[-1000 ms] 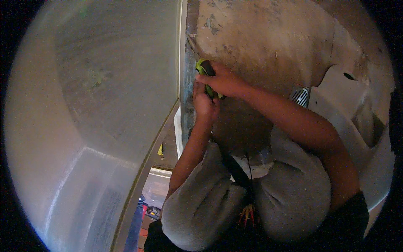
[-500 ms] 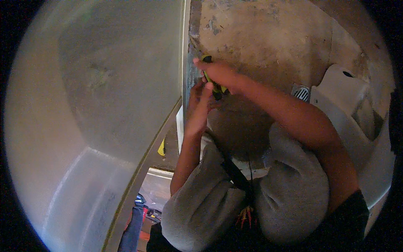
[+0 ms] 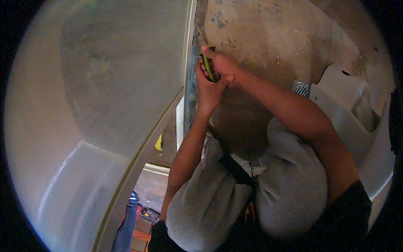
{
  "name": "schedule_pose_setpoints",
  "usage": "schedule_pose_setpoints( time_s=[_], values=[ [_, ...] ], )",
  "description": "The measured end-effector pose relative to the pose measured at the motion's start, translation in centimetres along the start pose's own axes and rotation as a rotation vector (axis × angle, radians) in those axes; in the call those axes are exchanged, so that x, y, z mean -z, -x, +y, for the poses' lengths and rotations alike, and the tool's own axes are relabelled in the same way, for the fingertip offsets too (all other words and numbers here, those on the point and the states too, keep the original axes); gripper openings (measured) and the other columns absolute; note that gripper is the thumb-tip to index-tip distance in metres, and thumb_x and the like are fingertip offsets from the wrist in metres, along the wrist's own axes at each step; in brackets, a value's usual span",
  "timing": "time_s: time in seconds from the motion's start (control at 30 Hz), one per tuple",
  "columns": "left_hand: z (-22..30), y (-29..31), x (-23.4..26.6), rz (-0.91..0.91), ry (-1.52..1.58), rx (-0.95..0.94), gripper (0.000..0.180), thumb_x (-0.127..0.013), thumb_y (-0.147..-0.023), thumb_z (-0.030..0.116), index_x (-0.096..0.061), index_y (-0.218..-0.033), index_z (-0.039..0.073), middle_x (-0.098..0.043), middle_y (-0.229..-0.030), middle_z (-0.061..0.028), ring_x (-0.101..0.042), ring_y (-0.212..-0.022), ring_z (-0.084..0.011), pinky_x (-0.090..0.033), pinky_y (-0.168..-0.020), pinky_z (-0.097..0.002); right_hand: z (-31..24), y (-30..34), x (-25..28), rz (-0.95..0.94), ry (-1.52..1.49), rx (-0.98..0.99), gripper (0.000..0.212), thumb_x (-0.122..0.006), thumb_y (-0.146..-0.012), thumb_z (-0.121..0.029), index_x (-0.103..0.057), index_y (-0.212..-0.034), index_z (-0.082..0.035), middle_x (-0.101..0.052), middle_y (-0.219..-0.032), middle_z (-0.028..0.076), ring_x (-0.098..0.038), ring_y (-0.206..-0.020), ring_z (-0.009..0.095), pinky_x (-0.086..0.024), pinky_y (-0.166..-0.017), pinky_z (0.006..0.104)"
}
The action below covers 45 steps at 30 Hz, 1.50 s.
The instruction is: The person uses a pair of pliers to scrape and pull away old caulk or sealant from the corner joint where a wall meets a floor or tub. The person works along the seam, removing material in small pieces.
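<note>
Both of my hands are closed round a hand tool (image 3: 208, 67) with a yellow-green and black handle. From its far end a thin, pale tip seems to point up toward the grey strip (image 3: 191, 90) along the wall's foot. My right hand (image 3: 223, 65) grips the handle from the right, its thumb lying near the far end. Just below it, my left hand (image 3: 208, 91) wraps the near end, with the fingertips curled round the handle. The tool's exact kind is hard to make out, since fingers cover much of it.
A pale wall panel (image 3: 126, 84) rises at left, ending in a doorway edge. Beyond it, a yellow toothed tool (image 3: 159, 143) lies on the floor. The worn brown floor (image 3: 260, 46) has a metal drain grate (image 3: 301, 88) and a pale moulded fixture (image 3: 340, 96) at right.
The left hand has moved up against the right and taken hold of the handle's near end. The tool has shifted slightly and turned more upright in view.
</note>
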State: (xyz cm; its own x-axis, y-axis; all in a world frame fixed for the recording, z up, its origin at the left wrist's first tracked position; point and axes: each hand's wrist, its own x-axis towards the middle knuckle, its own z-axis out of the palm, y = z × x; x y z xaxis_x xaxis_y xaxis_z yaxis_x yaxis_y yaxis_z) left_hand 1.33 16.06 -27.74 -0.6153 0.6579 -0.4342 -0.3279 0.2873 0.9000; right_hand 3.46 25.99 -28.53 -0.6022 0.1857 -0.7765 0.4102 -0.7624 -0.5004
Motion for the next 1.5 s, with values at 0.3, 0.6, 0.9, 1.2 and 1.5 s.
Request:
schedule_pose_setpoints(
  time_s=[0.3, 0.6, 0.9, 1.2, 1.5],
  values=[
    [7.5, -4.7, -4.3, -0.105, -0.276, -0.290, 0.097, -0.083, -0.057, 0.026, -0.023, -0.128, -0.001, -0.045, -0.116, -0.0119, -0.045, -0.108, -0.0224, -0.037, -0.093, -0.0336, -8.6, 2.1, 3.9, -0.112, -0.140, 0.315, 0.042, -0.042, -0.090, -0.044, -0.054, -0.079, -0.006, -0.054, -0.065, 0.003, -0.051, -0.059, 0.014, -0.043, -0.058, 0.0274],
    [4.8, -5.3, -5.3, -0.183, 0.084, 0.239, 0.057, -0.061, -0.082, 0.030, -0.035, -0.127, 0.006, -0.053, -0.097, -0.0052, -0.054, -0.073, -0.0118, -0.044, -0.059, -0.0244, -7.1, 1.0, 8.3, -0.159, -0.037, -0.045, 0.021, -0.054, -0.083, -0.025, -0.056, -0.087, -0.005, -0.058, -0.072, 0.006, -0.055, -0.057, 0.017, -0.048, -0.049, 0.0340],
    [1.9, -4.1, 2.3, -0.098, -0.395, 0.032, 0.018, -0.052, -0.087, 0.020, -0.057, -0.089, 0.003, -0.047, -0.064, 0.0013, -0.040, -0.059, -0.0074, -0.036, -0.055, -0.0249, -7.7, 1.1, 9.2, -0.073, 0.956, -0.035, 0.023, -0.058, -0.080, -0.027, -0.056, -0.081, -0.004, -0.046, -0.057, 0.001, -0.046, -0.047, 0.011, -0.042, -0.040, 0.0289],
    [-0.3, 3.1, -0.4, 0.039, 0.045, 0.375, 0.020, -0.042, -0.092, 0.029, -0.047, -0.092, 0.009, -0.046, -0.060, -0.0008, -0.043, -0.048, -0.0097, -0.033, -0.039, -0.0237, -5.2, 3.1, 7.5, -0.274, 0.682, -0.196, 0.022, -0.055, -0.079, -0.025, -0.058, -0.088, -0.005, -0.057, -0.068, 0.006, -0.055, -0.059, 0.017, -0.048, -0.049, 0.0327],
    [-3.2, 5.9, 3.8, 0.099, 0.038, 0.294, 0.026, -0.038, -0.094, 0.032, -0.042, -0.079, 0.010, -0.042, -0.057, -0.0002, -0.038, -0.044, -0.0087, -0.032, -0.038, -0.0233, 3.7, 4.3, 0.9, -0.147, 0.282, -0.238, 0.040, -0.038, -0.089, -0.049, -0.043, -0.080, -0.010, -0.043, -0.057, 0.001, -0.040, -0.043, 0.012, -0.041, -0.040, 0.0331]
  ],
)
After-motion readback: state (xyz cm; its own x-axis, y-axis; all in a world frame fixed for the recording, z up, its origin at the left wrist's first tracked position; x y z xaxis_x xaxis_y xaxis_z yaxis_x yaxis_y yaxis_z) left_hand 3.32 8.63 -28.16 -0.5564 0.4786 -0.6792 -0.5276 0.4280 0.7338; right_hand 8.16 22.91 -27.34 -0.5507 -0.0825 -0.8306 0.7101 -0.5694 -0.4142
